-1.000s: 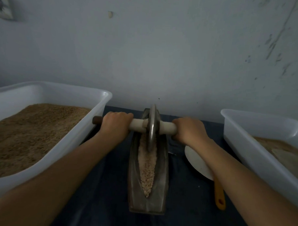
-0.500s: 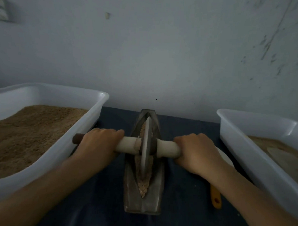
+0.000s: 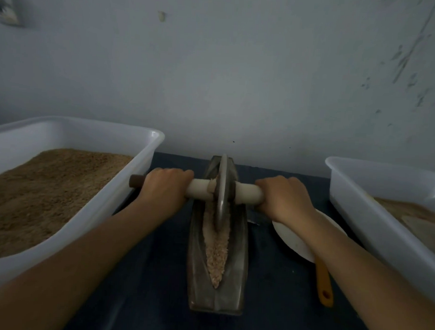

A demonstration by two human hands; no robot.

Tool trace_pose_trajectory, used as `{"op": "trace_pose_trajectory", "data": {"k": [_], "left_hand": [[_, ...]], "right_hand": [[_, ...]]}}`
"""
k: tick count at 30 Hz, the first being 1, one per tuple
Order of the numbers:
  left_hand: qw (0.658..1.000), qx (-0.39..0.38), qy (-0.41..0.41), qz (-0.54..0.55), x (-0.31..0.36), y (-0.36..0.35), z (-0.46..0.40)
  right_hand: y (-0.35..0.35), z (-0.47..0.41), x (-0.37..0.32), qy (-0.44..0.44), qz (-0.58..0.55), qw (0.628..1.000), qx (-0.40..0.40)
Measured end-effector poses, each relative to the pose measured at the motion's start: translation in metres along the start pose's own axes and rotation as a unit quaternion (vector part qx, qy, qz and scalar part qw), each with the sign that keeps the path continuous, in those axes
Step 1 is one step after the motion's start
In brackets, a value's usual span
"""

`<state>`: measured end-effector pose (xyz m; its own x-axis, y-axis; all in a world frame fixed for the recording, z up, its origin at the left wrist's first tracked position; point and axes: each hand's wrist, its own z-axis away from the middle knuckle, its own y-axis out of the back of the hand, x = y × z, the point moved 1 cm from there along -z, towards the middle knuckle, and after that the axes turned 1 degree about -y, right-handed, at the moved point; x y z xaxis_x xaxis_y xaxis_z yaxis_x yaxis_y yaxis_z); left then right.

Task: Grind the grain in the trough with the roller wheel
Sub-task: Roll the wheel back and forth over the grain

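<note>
A narrow, boat-shaped metal trough point(image 3: 195, 275) lies lengthwise on the dark table in front of me, with pale crushed grain point(image 3: 217, 253) along its groove. A metal roller wheel point(image 3: 221, 189) stands on edge in the far half of the groove, on a pale wooden axle point(image 3: 245, 194). My left hand point(image 3: 163, 190) grips the axle left of the wheel, and the axle's dark end sticks out past it. My right hand point(image 3: 283, 199) grips the axle's right end. Both arms reach forward from the near edge.
A large white tub point(image 3: 126, 193) heaped with brown grain stands at the left. Another white tub point(image 3: 372, 219) holding pale meal stands at the right. A white scoop point(image 3: 290, 237) with an orange handle point(image 3: 324, 284) lies between the trough and the right tub. A grey wall rises close behind.
The wheel rolled toward me to the trough's middle, then back to the far half. Both hands travelled with the axle, gripping it throughout.
</note>
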<state>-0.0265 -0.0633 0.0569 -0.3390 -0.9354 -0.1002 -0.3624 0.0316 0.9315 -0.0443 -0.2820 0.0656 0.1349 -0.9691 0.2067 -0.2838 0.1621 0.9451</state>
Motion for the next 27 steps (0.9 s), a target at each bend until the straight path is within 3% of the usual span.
{"op": "trace_pose_trajectory", "data": {"k": [7, 15, 22, 27], "left_hand": [[0.997, 0.059, 0.028, -0.048, 0.001, -0.006, -0.029], [1.000, 0.002, -0.022, -0.006, 0.000, 0.005, 0.010], [0.998, -0.023, -0.053, 0.018, -0.001, 0.025, 0.050], [0.999, -0.038, -0.033, 0.012, 0.001, 0.019, 0.036]], "right_hand": [[-0.014, -0.031, 0.009, -0.046, -0.013, 0.996, 0.081], [0.002, 0.017, -0.002, 0.023, -0.001, 0.999, 0.039], [0.036, 0.061, -0.010, 0.056, 0.011, 0.996, -0.070], [0.028, 0.053, -0.008, 0.042, -0.015, 0.998, -0.038]]}}
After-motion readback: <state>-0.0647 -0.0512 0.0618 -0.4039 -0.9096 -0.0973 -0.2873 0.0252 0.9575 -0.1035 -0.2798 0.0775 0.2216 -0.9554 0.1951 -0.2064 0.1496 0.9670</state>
